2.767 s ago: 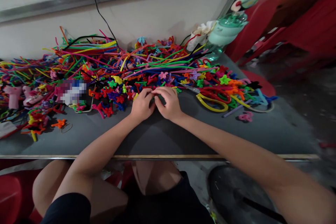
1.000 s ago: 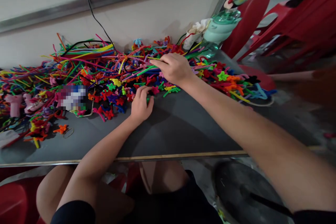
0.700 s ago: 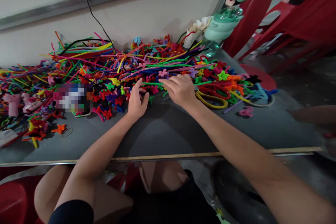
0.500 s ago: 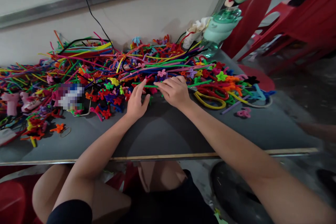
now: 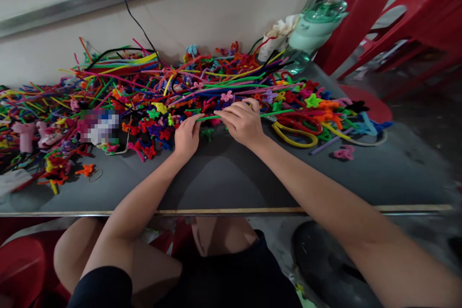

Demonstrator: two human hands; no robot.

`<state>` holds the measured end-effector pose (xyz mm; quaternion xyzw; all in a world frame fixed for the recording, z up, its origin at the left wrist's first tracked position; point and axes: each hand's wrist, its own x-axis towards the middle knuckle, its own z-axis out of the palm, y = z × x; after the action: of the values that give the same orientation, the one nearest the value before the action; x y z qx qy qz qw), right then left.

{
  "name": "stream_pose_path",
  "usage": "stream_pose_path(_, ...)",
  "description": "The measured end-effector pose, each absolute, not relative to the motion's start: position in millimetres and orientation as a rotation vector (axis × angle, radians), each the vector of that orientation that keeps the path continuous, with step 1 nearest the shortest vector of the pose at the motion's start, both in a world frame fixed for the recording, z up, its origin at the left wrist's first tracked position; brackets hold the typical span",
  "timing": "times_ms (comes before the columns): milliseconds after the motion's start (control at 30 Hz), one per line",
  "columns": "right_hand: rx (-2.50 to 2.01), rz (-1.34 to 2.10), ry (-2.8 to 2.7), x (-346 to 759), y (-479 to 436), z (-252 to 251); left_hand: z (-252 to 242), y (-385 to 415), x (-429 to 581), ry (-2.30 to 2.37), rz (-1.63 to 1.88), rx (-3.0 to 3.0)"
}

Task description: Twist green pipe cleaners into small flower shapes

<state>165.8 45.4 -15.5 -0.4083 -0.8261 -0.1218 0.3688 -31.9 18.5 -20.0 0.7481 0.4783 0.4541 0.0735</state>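
Since half a second earlier, the left hand (image 5: 186, 139) has been closed, its parted thumb and fingers brought together on the left end of a green pipe cleaner (image 5: 209, 117); farther along, that stem is pinched narrowly by the right hand (image 5: 243, 122). Along the back edge, the dark tabletop (image 5: 224, 178) is covered by a heap of coloured stems and twisted shapes (image 5: 151, 125). Near its back right corner, a green bottle (image 5: 312, 33) is seen beside a white cup (image 5: 269, 49) stuffed with crumpled pale paper. Nearly parallel to the front edge, the pipe cleaner is pointed rightward, slightly backward.
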Motion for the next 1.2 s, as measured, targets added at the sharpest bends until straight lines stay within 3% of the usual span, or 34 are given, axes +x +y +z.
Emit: stream_pose_path(1200, -1.100, -0.290, -2.092, 164.4, 48.5, -19.4, -16.1, 14.2, -27.1, 1.456, 1.340, 2.159)
